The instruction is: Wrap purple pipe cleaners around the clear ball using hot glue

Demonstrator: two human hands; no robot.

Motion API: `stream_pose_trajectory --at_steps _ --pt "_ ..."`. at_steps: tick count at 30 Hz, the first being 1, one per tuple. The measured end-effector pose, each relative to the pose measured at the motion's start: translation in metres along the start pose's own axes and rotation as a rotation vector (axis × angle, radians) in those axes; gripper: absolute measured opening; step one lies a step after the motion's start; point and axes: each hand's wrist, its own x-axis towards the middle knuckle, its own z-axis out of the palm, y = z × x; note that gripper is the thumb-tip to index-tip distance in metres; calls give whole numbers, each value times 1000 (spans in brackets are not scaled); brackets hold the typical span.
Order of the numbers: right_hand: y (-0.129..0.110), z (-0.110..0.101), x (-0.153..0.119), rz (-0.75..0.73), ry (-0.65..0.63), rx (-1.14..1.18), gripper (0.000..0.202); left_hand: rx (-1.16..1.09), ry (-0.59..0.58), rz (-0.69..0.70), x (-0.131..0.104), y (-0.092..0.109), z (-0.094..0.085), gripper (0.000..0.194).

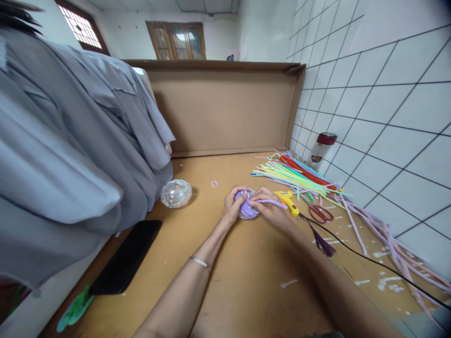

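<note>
Over the middle of the table, my left hand [233, 205] is wrapped around the left side of a small round piece covered in purple strands [248, 211]. My right hand [269, 209] pinches a light purple pipe cleaner [273, 202] against its right side, and the strip's free end sticks out to the right past my fingers. My fingers cover part of the round piece. A yellow glue gun [289, 203] lies just right of my right hand, its black cord running to the lower right.
Coloured pipe cleaners [299, 173] lie in a pile at the back right, near red-handled scissors [320, 214] and a lidded jar [321, 148]. A clear round bowl [176, 193] and a black phone [127, 257] lie on the left. A cardboard panel [225, 108] closes off the back; grey cloth [81, 141] hangs at left.
</note>
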Motion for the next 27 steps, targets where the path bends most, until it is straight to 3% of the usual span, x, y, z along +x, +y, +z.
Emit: stream_pose_trajectory --at_steps 16,21,27 --pt "4 1 -1 -7 -6 6 16 18 62 -6 1 1 4 19" --pt "5 1 0 -30 6 14 15 -5 76 -10 1 2 5 29" --pt "5 2 0 -32 15 10 14 10 78 -12 2 0 5 18"
